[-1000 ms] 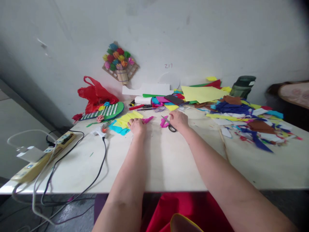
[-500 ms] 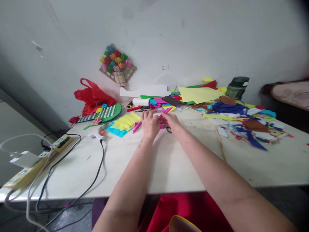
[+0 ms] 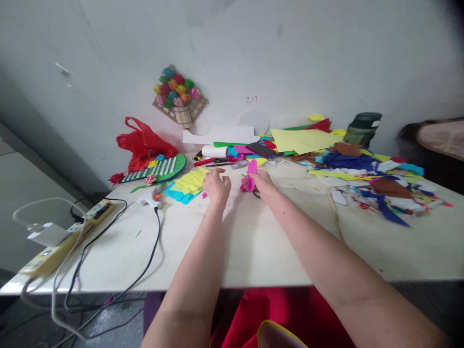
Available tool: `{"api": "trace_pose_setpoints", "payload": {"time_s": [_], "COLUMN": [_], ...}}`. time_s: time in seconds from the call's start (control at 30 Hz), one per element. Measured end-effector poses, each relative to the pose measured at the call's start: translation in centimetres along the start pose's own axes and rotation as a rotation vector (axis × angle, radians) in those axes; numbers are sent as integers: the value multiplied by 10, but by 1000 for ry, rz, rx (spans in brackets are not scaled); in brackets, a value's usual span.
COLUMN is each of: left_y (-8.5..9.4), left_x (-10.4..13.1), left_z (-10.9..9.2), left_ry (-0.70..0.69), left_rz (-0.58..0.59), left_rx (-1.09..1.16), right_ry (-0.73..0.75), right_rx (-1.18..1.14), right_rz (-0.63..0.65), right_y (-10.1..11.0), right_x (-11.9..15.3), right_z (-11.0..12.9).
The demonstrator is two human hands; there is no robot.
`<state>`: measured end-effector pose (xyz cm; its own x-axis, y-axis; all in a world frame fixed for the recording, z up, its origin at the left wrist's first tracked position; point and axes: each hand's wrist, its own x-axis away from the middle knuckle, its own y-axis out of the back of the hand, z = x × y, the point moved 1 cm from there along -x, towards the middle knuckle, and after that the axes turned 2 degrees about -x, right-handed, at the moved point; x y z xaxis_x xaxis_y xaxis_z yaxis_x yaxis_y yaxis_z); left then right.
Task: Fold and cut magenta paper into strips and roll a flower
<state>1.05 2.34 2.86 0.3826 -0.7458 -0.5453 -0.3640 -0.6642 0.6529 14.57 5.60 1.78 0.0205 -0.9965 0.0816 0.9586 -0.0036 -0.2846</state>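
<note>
My right hand (image 3: 264, 184) pinches a piece of bright pink paper (image 3: 252, 168) that stands up from its fingertips. Small pink scraps (image 3: 244, 185) lie just beneath it, and a black loop (image 3: 256, 194), perhaps a scissors handle, shows under the hand. To the left, my left hand (image 3: 216, 186) is held with thumb and fingers apart and nothing between them. It is beside the stack of yellow paper (image 3: 192, 181), which rests on blue paper (image 3: 179, 195). A bit of pink paper (image 3: 204, 195) peeks out by that hand's left edge.
A glue gun (image 3: 150, 198), its cable and a power strip (image 3: 68, 239) are at left. A red plastic bag (image 3: 145, 145) and green decorated board (image 3: 170, 168) stand behind. Cloth-like scraps (image 3: 384, 186) pile up at right near a green bottle (image 3: 362, 129); a thin stick (image 3: 335, 215) lies nearby.
My hands have moved apart. The left has let go of the pink paper and shifted left, fingers spreading; the right keeps the pink paper, now upright.
</note>
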Motion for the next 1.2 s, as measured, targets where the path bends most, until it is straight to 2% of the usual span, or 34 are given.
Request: {"api": "trace_pose_setpoints", "payload": {"time_s": [0.1, 0.17, 0.27, 0.43, 0.7, 0.8, 0.97, 1.2], "left_y": [7, 9, 11, 9, 2, -1, -4, -8], "left_x": [-13, -18, -21, -19, -17, -16, -15, -17], "left_z": [24, 40, 55, 53, 46, 44, 41, 47], "left_ry": [295, 448, 529, 477, 309, 266, 277, 212], "left_rz": [11, 70, 167, 277, 324, 346, 382, 460], "left_rx": [-75, -120, -182, -285, -424, -417, -363, -325], "right_ry": [-11, -26, -31, 6, 8, 13, -1, -50], "right_rx": [20, 29, 52, 102, 172, 173, 176, 201], "right_rz": [-12, 1, 20, 31, 31, 36, 52, 85], "right_y": [1, 2, 3, 7, 6, 5, 4, 3], "right_x": [-2, -4, -6, -11, -10, -8, -6, -1], "right_z": [-2, -4, -7, -11, -12, -11, -10, -6]}}
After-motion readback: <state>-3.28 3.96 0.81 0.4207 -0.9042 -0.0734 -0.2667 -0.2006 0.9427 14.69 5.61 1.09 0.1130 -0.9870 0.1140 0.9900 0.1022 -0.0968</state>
